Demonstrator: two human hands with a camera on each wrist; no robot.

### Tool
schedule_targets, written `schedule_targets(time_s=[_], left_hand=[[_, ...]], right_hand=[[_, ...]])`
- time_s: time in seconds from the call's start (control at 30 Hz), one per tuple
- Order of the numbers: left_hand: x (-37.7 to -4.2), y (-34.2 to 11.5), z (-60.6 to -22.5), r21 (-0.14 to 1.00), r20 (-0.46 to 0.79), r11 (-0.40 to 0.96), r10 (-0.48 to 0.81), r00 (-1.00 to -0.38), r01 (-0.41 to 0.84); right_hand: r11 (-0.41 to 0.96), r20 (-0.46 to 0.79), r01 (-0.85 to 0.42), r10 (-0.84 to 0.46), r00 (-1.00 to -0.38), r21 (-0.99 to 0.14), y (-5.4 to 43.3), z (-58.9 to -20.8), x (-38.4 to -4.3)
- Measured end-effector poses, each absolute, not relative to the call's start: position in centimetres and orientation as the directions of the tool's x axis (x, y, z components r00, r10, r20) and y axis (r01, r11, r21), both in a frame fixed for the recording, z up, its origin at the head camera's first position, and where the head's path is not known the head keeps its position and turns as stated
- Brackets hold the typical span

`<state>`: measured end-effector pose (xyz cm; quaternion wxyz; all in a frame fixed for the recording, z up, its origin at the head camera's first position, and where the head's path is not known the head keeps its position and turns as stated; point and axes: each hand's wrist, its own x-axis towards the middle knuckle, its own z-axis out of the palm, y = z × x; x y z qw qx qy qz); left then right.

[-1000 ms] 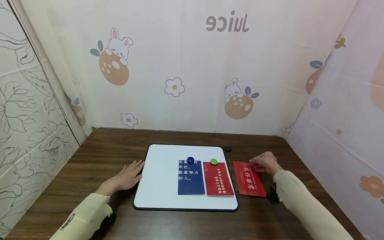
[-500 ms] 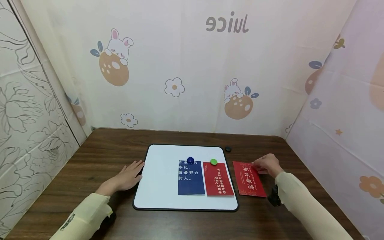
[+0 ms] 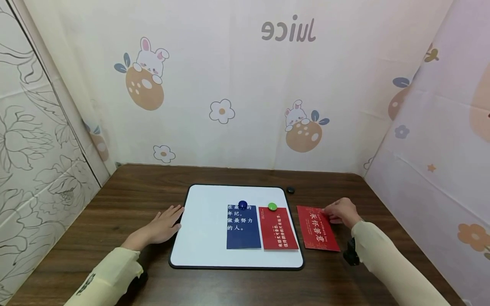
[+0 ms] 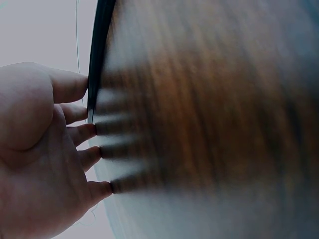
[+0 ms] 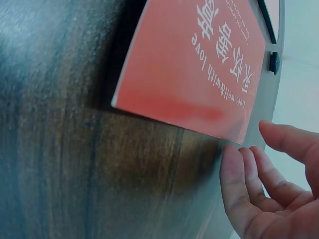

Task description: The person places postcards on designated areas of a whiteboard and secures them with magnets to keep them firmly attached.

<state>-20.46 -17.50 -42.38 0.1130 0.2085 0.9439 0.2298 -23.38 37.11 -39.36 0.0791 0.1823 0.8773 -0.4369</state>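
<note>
My left hand [image 3: 164, 224] lies with fingers spread against the left edge of a small black-framed whiteboard [image 3: 203, 229]; in the left wrist view its fingertips [image 4: 89, 154] meet the table and frame. To the right of the board a red card with white lettering [image 3: 315, 231] lies on the table. At its upper right corner is my right hand [image 3: 342, 211]. The right wrist view shows the fingertips [image 5: 232, 159] right at the card's edge, the thumb apart from them. On the board, a blue card [image 3: 243, 236] and another red card [image 3: 277, 221] lie side by side.
A dark blue round magnet [image 3: 243, 205] sits on the blue card's top edge, and a green round magnet [image 3: 272, 206] on the board's red card. A small black round magnet [image 3: 290, 190] lies on the wooden table [image 3: 214, 289] beside the board's upper right corner. A printed curtain hangs behind.
My right hand has slid slightly to the right along the red card's top edge. The card's right side has shifted a little to the right. My left hand keeps its place.
</note>
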Motion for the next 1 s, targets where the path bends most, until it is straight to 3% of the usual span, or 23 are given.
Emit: schedule_targets(time_s=[0.57,1.0], left_hand=[[-20.4,-17.4,-42.2,0.485,-0.119,0.804,0.451,-0.885,0.344],[-20.6,-17.4,-42.4,0.477,-0.123,0.808,0.45,-0.885,0.345]], right_hand=[[0.642,-0.339,0.439,0.282,-0.898,-0.629,35.8,-38.9,-23.2],[0.806,-0.23,0.34,0.257,-0.939,-0.484,34.5,-39.2,-23.2]])
